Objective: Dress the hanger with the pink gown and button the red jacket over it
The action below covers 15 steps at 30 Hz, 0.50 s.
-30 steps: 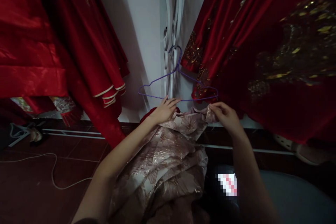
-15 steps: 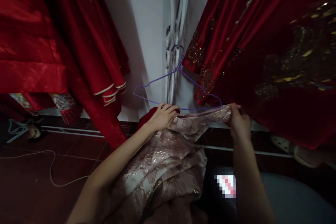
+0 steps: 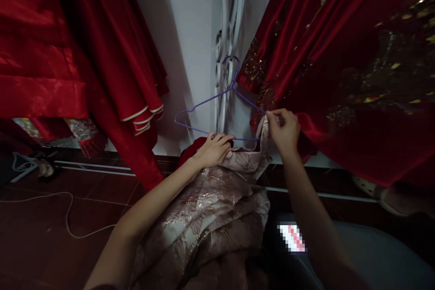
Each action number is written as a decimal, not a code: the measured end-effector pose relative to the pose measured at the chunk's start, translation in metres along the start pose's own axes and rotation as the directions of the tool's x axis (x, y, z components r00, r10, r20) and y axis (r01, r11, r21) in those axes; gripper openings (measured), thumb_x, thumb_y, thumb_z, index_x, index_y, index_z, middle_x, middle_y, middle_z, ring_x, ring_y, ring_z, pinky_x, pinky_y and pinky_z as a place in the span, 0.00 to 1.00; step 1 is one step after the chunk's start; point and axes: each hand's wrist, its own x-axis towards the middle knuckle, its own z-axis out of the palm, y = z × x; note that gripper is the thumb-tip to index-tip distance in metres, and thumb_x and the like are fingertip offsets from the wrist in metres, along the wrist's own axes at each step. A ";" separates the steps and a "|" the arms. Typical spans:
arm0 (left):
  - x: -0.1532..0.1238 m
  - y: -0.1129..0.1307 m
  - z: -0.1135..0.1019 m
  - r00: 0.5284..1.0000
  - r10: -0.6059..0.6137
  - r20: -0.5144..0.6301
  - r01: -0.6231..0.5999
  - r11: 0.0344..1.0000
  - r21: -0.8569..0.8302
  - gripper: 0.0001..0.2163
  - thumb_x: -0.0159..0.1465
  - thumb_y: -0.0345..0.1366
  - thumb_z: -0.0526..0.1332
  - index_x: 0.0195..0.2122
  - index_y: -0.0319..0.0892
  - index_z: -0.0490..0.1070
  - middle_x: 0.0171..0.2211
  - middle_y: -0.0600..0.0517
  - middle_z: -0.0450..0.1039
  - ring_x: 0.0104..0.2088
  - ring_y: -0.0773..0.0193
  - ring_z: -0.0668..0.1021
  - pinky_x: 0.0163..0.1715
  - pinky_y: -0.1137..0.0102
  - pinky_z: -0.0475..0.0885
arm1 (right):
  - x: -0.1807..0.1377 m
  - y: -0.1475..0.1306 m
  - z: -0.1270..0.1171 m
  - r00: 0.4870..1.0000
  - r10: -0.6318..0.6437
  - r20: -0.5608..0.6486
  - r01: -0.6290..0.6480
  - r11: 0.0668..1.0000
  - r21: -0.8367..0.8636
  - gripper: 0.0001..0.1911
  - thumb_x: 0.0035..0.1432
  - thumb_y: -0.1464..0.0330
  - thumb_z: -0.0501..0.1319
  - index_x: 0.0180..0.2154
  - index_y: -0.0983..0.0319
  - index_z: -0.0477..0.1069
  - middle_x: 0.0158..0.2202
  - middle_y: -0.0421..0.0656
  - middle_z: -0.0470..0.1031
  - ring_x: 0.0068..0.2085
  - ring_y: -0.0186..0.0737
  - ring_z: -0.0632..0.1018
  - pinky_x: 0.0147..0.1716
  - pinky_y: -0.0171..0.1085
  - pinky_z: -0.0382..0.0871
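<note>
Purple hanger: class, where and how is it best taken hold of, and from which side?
Probably pinched at the neck of the purple hanger, just below its hook, from the front left. The thin wires meet there, white metalwork shows behind, and the red sequined garment hangs close on the right. The patterned garment covers its right end.

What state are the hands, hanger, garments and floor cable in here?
Left hand: over the floral garment's top edge, grip unclear
Right hand: pinching the garment's raised strip
Purple hanger: hook uppermost, right end covered
Floral garment: bunched in folds, strip at hanger's right end
Red garments, left: hanging
Red sequined garment, right: hanging
Cable: loose, curved
</note>
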 end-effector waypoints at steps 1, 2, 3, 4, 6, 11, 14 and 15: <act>0.001 0.001 0.001 1.000 -0.012 -0.002 0.012 1.000 -0.011 0.14 0.66 0.36 0.46 0.45 0.42 0.68 0.56 0.46 0.62 0.52 0.56 0.65 0.51 0.55 0.56 | 0.001 -0.004 0.002 1.000 -0.024 0.013 0.024 0.999 -0.032 0.14 0.55 0.56 0.54 0.32 0.60 0.69 0.34 0.46 0.72 0.40 0.45 0.71 0.44 0.42 0.62; 0.002 0.003 0.001 1.000 -0.027 -0.007 0.027 0.999 -0.024 0.14 0.66 0.36 0.45 0.44 0.42 0.68 0.55 0.46 0.62 0.51 0.56 0.65 0.51 0.55 0.56 | 0.001 -0.006 0.004 0.999 -0.032 0.025 0.033 0.999 -0.039 0.14 0.56 0.56 0.53 0.33 0.59 0.69 0.35 0.46 0.72 0.39 0.44 0.71 0.43 0.42 0.62; 0.003 0.003 0.000 0.999 -0.040 -0.016 0.039 0.998 -0.041 0.14 0.66 0.36 0.45 0.42 0.42 0.68 0.55 0.46 0.63 0.51 0.57 0.66 0.51 0.56 0.56 | 0.001 -0.006 0.007 0.998 -0.033 0.047 0.034 0.999 -0.029 0.15 0.58 0.56 0.52 0.35 0.59 0.68 0.35 0.46 0.72 0.38 0.44 0.71 0.42 0.41 0.62; 0.004 0.002 -0.001 0.998 -0.049 -0.026 0.047 0.997 -0.065 0.14 0.66 0.36 0.44 0.41 0.42 0.68 0.54 0.47 0.64 0.50 0.58 0.66 0.51 0.57 0.56 | 0.001 -0.004 0.010 0.997 -0.031 0.070 0.032 0.999 -0.013 0.15 0.59 0.57 0.50 0.36 0.59 0.68 0.35 0.45 0.72 0.37 0.43 0.71 0.41 0.40 0.62; 0.004 -0.005 -0.005 0.995 -0.071 -0.065 0.063 0.990 -0.123 0.13 0.67 0.36 0.44 0.39 0.41 0.67 0.53 0.46 0.64 0.50 0.60 0.67 0.52 0.60 0.58 | 0.003 0.002 0.014 0.994 -0.028 0.102 0.028 1.000 -0.004 0.16 0.60 0.57 0.48 0.38 0.59 0.67 0.33 0.44 0.72 0.35 0.42 0.71 0.40 0.40 0.62; -0.023 -0.060 -0.021 0.793 -0.479 -0.376 0.422 0.877 -0.228 0.13 0.67 0.37 0.44 0.38 0.40 0.66 0.45 0.44 0.67 0.47 0.61 0.69 0.48 0.65 0.62 | 0.014 0.011 0.007 0.994 -0.046 0.094 0.048 0.999 -0.018 0.15 0.59 0.56 0.50 0.36 0.58 0.68 0.31 0.42 0.71 0.35 0.42 0.70 0.44 0.43 0.59; -0.052 -0.101 -0.022 0.588 -0.667 -0.457 0.608 0.737 -0.293 0.15 0.67 0.40 0.43 0.36 0.40 0.66 0.38 0.46 0.68 0.42 0.62 0.71 0.44 0.68 0.64 | 0.024 0.010 -0.003 0.991 -0.070 0.116 0.069 0.998 0.014 0.15 0.58 0.55 0.52 0.34 0.58 0.69 0.32 0.42 0.72 0.35 0.40 0.70 0.43 0.41 0.60; -0.062 -0.111 -0.020 0.565 -0.700 -0.436 0.631 0.707 -0.319 0.15 0.66 0.41 0.44 0.36 0.40 0.66 0.37 0.47 0.69 0.40 0.63 0.71 0.43 0.69 0.64 | 0.027 0.011 -0.006 0.989 -0.073 0.129 0.071 0.997 0.025 0.15 0.57 0.55 0.53 0.33 0.58 0.69 0.31 0.42 0.72 0.34 0.40 0.70 0.40 0.40 0.61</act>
